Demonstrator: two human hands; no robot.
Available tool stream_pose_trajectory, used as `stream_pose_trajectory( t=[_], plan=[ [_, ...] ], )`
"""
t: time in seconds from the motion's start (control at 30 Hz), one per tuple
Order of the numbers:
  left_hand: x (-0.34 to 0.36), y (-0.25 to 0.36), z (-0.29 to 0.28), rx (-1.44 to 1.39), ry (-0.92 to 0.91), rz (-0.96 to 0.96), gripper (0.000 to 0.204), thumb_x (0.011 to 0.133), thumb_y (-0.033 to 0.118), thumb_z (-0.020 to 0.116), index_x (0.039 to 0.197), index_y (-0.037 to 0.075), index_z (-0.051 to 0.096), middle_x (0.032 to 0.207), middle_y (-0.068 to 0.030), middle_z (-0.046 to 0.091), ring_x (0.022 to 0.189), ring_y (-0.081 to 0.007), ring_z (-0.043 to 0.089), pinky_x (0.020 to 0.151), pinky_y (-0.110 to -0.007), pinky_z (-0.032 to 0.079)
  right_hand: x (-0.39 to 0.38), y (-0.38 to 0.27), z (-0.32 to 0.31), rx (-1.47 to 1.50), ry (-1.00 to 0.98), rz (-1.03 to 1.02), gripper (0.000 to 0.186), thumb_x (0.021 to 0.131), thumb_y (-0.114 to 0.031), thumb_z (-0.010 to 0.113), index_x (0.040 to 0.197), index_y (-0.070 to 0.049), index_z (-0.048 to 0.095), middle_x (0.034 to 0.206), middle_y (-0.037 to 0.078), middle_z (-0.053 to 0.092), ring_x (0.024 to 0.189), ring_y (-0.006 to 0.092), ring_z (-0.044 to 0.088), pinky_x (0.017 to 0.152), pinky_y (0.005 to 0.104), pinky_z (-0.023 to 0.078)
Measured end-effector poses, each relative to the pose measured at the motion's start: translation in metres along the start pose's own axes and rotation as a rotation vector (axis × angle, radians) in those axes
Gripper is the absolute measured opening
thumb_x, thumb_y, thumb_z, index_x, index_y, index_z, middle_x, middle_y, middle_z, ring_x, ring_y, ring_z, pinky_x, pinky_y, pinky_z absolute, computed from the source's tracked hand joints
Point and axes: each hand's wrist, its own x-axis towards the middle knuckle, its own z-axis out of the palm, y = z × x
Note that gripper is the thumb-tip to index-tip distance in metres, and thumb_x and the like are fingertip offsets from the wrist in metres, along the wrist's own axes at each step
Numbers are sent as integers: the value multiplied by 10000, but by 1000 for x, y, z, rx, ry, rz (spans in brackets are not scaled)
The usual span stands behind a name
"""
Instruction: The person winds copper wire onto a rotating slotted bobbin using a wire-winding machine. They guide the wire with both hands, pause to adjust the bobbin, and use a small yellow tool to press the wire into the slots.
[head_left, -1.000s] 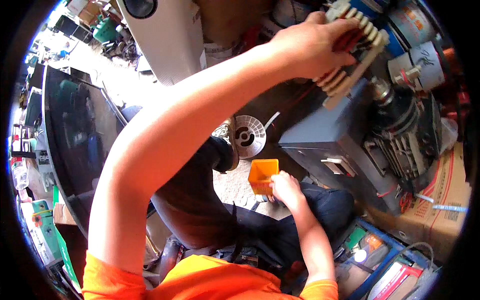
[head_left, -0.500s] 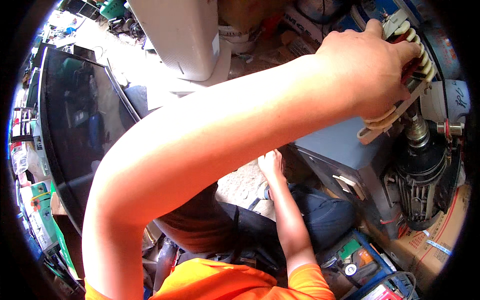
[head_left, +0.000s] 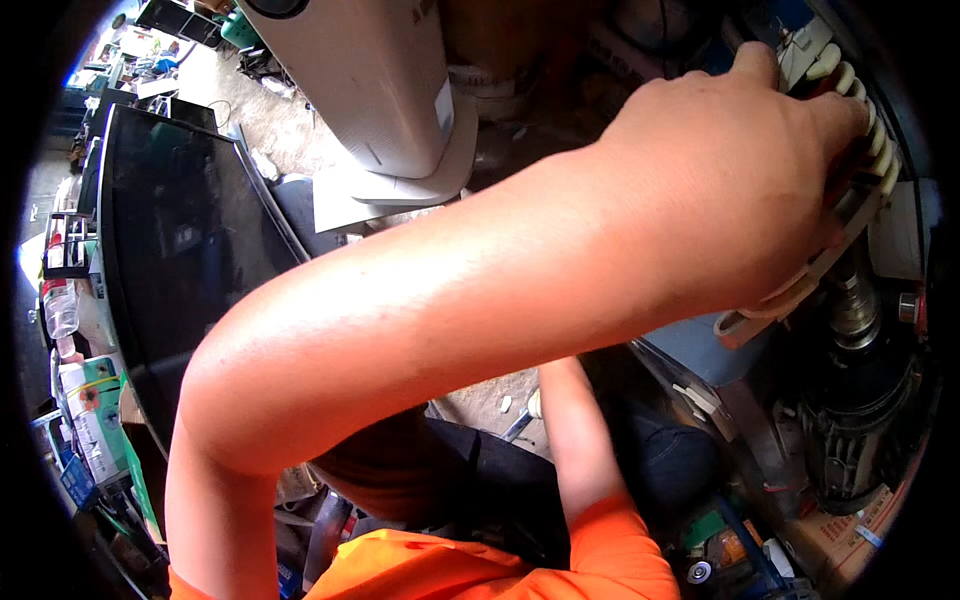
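My left arm reaches across the view from lower left to upper right. At its end my left hand (head_left: 720,170) is at a cream rack-like piece (head_left: 880,150) with a row of rounded teeth. Its fingers curl over the toothed edge, near something dark red; what they close on is mostly hidden by the hand. A pale strip (head_left: 745,325) of the same piece shows below the wrist. My right forearm (head_left: 580,430) comes up from the lower edge, and its hand is hidden behind my left forearm.
A black power tool (head_left: 860,430) with a metal collar stands at the right beside a grey box (head_left: 700,345). A tall white appliance (head_left: 385,90) rises ahead, and a dark flat screen (head_left: 185,240) leans at the left. Cardboard (head_left: 840,545) and a parts crate (head_left: 740,550) lie low right.
The view has shifted, and my left hand and forearm look larger and nearer. My right hand, visible before under the left forearm, is now covered. The left hand stays at the toothed piece.
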Motion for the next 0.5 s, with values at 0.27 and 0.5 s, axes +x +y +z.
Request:
stream_pose_trajectory(
  t=[0.27, 0.5],
  plan=[
    [6, 3, -5, 215, -107, -52, 479, 727, 319, 690, 1160, 134, 597, 1105, -179, 586, 943, -338, 609, 774, -404, 514, -8, 0, -2, 64, 49, -45, 118, 821, -103, 573, 815, 7, 615, 802, 209, 622, 821, 366, 605, 726, 444, 487],
    [-5, 29, -43, -65, -213, 2, 433, 830, 270, 588, 1200, 76, 472, 1049, -284, 562, 946, -418, 586, 816, -439, 491, -40, 15, -26, 52, -24, -28, 133, 816, -133, 610, 855, -16, 659, 800, 161, 631, 768, 350, 608, 704, 406, 494]
  ],
)
